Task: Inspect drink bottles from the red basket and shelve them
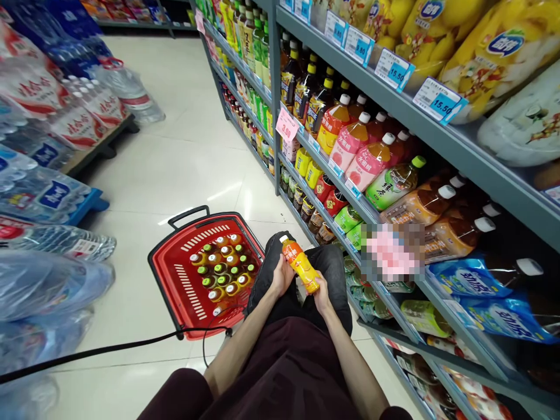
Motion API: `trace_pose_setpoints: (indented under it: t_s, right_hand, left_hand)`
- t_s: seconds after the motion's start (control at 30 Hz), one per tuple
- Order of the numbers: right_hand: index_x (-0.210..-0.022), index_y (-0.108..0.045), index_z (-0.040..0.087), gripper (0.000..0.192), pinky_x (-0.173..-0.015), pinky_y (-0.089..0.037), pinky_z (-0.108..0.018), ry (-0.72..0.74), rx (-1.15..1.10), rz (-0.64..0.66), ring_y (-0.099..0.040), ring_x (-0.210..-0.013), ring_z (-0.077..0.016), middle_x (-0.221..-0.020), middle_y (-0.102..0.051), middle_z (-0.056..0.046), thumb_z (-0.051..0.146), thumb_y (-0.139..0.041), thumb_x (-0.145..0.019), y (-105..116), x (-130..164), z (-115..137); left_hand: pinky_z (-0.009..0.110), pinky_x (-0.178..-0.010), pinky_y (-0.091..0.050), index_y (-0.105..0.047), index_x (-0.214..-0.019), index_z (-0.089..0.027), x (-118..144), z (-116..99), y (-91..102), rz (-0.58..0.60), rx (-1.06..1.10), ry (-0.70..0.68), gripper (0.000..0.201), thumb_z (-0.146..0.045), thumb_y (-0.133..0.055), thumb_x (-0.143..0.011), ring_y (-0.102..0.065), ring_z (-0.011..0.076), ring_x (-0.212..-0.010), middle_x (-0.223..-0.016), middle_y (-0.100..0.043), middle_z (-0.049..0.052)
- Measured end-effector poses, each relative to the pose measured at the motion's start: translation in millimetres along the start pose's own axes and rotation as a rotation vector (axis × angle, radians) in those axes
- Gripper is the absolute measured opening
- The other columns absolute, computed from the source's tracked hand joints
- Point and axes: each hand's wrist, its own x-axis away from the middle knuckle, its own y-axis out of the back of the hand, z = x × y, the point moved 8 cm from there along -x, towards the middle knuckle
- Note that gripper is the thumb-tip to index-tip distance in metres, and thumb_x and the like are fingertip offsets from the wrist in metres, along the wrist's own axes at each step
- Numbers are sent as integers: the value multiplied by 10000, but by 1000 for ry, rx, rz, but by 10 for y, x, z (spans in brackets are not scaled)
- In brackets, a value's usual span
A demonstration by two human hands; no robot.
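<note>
Head camera view, looking down at a person crouched in a shop aisle, with both bare hands meeting over the knees. The left hand [281,275] is wrapped around the upper part of an orange bottle [300,264], fingers closed on it just below the cap. The right hand [322,293] grips the bottom end of the same bottle, fingers curled around its base. The bottle lies tilted between the two hands, its cap pointing up and to the left, its base lower and to the right, held above the person's dark trousers.

Just to the left of the hands, on the pale tiled floor [184,151], sits a red shopping basket [175,280] with a black handle. Small bottles with green, orange and yellow caps stand upright inside it, packed close together. A black cable [109,349] runs across the floor in front of the basket.

To the right, close beside the hands, metal shelves [394,93] hold rows of drink bottles lying and standing, with blue and white price tags along the edges. On the left side of the aisle, wrapped packs of water bottles [48,192] are stacked.
</note>
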Motion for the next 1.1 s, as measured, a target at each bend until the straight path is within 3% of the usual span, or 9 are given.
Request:
trace_pose_setpoints:
  t_s: [0.17, 0.27, 0.4, 0.53, 0.7, 0.87, 0.97, 1.1]
  right_hand:
    - [-966, -663, 115, 557, -402, -373, -235, -227, -107, 17, -532, -445, -159, -616, -673, -60, 614, -446, -844, -55, 8, -116]
    - [-941, -678, 101, 584, -440, -398, -240, -272, -118, 7, -552, -457, -169, -572, -662, -71, 607, -398, -863, -47, 12, -131]
    - [-1022, -670, 108, 555, -493, -441, -266, -274, -84, 46, -655, -583, -219, -660, -709, -84, 581, -444, -842, -70, 36, -128]
    - [-1181, -618, 142, 552, -573, -489, -290, -233, -47, 79, -699, -697, -233, -837, -755, -71, 551, -532, -820, -101, 20, -153]
    - [-999, -669, 179, 412, -688, -522, -279, -130, 227, -34, -692, -878, -223, -960, -748, -49, 539, -634, -802, 6, -66, -207]
    - [-1109, -632, 192, 426, -712, -543, -278, 85, 339, -152, -676, -932, -211, -1112, -694, -76, 530, -629, -849, 101, -35, -7]
    - [-1255, -573, 194, 534, -623, -539, -263, 149, 374, -193, -677, -875, -199, -1179, -665, -102, 573, -604, -880, 108, -17, 119]
    - [-1497, -363, 215, 835, -489, -524, -244, 130, 473, -212, -699, -766, -201, -1148, -696, -108, 611, -676, -833, 104, -40, 228]
  left_hand:
    - [464, -1055, -477, -455, -1521, -171, -19, 41, 88, -52, -8, 18, 673, -510, -644, -971, -614, 333, -1234, -1397, -623, 158]
    - [440, -1024, -495, -444, -1532, -194, -39, 76, 146, -85, -33, 29, 660, -492, -643, -977, -634, 312, -1190, -1387, -628, 148]
    - [447, -1034, -485, -475, -1513, -170, -45, 63, 100, -63, -20, 13, 662, -519, -640, -975, -626, 332, -1200, -1342, -650, 158]
    - [457, -1015, -498, -502, -1476, -146, -29, 29, 60, -45, -5, -2, 712, -571, -681, -934, -647, 338, -1154, -1264, -677, 166]
    - [401, -891, -546, -529, -1433, -169, 6, 72, 122, -79, -104, 39, 744, -607, -744, -871, -690, 281, -972, -1117, -714, 118]
    - [328, -727, -545, -562, -1426, -193, 53, 136, -3, 3, -324, 81, 784, -607, -806, -807, -662, 217, -777, -1049, -723, 101]
    - [368, -757, -566, -545, -1466, -192, 98, 135, -108, 61, -432, 154, 873, -641, -817, -769, -697, 281, -873, -1139, -722, 149]
    - [434, -928, -571, -507, -1525, -248, 208, 79, -242, 101, -583, 212, 1054, -687, -874, -639, -663, 383, -1159, -1343, -676, 147]
